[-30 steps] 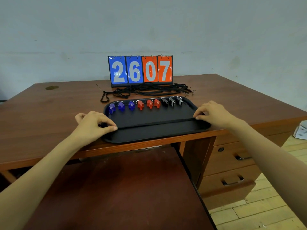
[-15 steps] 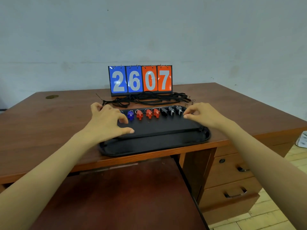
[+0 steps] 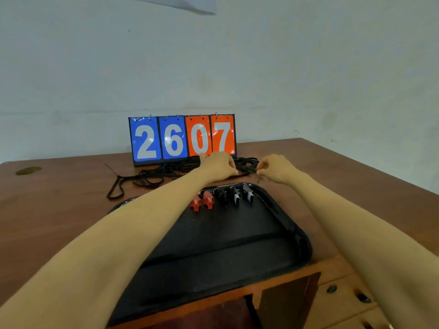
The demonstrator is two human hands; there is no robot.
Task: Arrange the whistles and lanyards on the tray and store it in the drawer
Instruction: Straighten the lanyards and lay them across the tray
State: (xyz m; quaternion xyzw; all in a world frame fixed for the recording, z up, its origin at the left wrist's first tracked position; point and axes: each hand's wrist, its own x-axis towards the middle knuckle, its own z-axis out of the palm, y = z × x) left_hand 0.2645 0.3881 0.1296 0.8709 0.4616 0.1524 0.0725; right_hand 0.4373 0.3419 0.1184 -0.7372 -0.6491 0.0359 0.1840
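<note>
Both arms reach across the brown wooden desk [image 3: 59, 210] to its far side, where the tangle of black cord lanyards [image 3: 161, 173] lies along the foot of the blue-and-orange flip scoreboard [image 3: 183, 137] reading 2607. The left hand [image 3: 219, 166] is curled over the right end of that tangle, thumb and forefinger pressed together on a cord. The right hand [image 3: 275, 168], just beside it, pinches the same stretch of cord between its fingertips, the other fingers tucked in. The lanyards are all on bare wood, none on the tray, and a loop trails off to the left. The shallow black rectangular tray [image 3: 237, 245] sits nearer, its far rim just short of the cords and its near edge hanging over the front edge of the desk. Along its far side stand two red plastic whistles [image 3: 202, 200] and three black plastic whistles [image 3: 235, 197] in a row. The left forearm crosses the tray's left half and hides whatever is there. The scoreboard's back is near the pale wall [image 3: 308, 67]. Bare wood runs wide to the left of the tray and narrower to its right, up to the desk's right edge. Wooden drawers [image 3: 344, 295] show below the front right corner.
</note>
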